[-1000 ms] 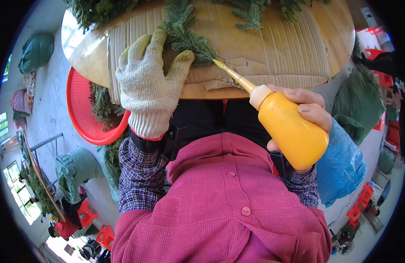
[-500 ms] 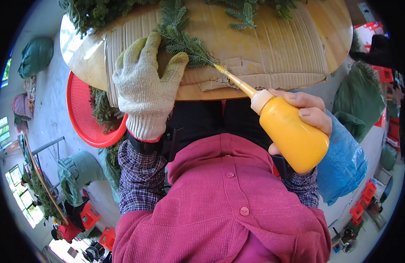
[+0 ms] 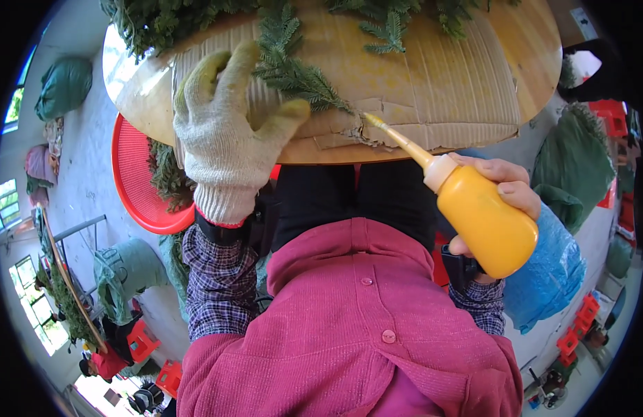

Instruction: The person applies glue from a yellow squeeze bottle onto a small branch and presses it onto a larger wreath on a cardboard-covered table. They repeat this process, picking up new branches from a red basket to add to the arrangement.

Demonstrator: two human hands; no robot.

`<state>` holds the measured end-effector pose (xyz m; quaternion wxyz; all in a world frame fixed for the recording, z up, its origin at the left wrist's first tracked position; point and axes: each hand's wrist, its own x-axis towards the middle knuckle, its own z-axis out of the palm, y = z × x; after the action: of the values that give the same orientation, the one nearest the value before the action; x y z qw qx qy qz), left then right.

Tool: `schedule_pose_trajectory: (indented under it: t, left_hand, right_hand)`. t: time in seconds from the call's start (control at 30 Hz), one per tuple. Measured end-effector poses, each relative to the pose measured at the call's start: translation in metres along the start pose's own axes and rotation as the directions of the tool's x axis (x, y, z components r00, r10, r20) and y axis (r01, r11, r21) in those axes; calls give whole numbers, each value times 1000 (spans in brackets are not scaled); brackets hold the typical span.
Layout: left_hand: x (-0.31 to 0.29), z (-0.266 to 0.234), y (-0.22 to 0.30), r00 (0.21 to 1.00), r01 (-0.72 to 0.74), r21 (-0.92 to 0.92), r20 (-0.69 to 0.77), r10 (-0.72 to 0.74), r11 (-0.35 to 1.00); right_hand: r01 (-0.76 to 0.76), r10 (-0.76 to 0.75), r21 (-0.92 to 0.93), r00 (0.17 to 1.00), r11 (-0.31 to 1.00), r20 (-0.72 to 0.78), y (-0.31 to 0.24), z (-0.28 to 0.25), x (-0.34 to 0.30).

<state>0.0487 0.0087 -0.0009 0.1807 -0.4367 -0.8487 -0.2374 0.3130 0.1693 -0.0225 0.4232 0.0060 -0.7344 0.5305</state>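
Observation:
My right hand [image 3: 506, 182], bare, is wrapped round a squeeze bottle [image 3: 487, 224] filled with yellow-orange liquid. The bottle's long nozzle slants up to the left. Its tip is just to the right of the cut end of a fir sprig [image 3: 294, 75], with a small gap between them. My left hand [image 3: 228, 132] wears a knitted off-white glove with stained fingertips. Its fingers are spread apart beside the sprig's left side, holding nothing; whether a fingertip touches the sprig I cannot tell. The sprig lies on a flattened piece of cardboard [image 3: 440, 90].
The cardboard, torn along its near edge, covers much of a wooden table [image 3: 537, 42]. More fir branches [image 3: 175, 21] lie at the far side. A red basket [image 3: 127, 177] holding greenery stands to the left. On the right are a blue plastic bag [image 3: 547, 267] and a green sack [image 3: 572, 163].
The bottle has moved right and slightly down, so its nozzle tip has left the sprig's end. My left hand has shifted slightly left, its fingers lifting away from the sprig.

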Motion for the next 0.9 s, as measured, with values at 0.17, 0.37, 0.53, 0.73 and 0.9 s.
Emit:
schedule_pose_trajectory:
  t: [0.17,0.37,0.53,0.73,0.9]
  left_hand:
    - [13,-8,9,943,-332,-10,32,332,943]
    - [14,-9,2,910,-382,-12,169,379,924]
    - [13,-11,-5,903,-426,18,70,424,904]
    - [5,-1,-9,989,-122,-764,-145,16,633]
    - [1,-19,-55,786,11,-921,-232,-573,389]
  right_hand:
    - [23,-23,-5,997,1000,79,1,-27,0]
    - [78,-70,-24,970,997,233,-5,-46,7]
    - [87,-81,-22,977,996,196,-1,-47,4]
    - [90,-89,-2,982,996,164,7,-46,6]
    - [112,-91,-117,982,987,166,21,-59,2]
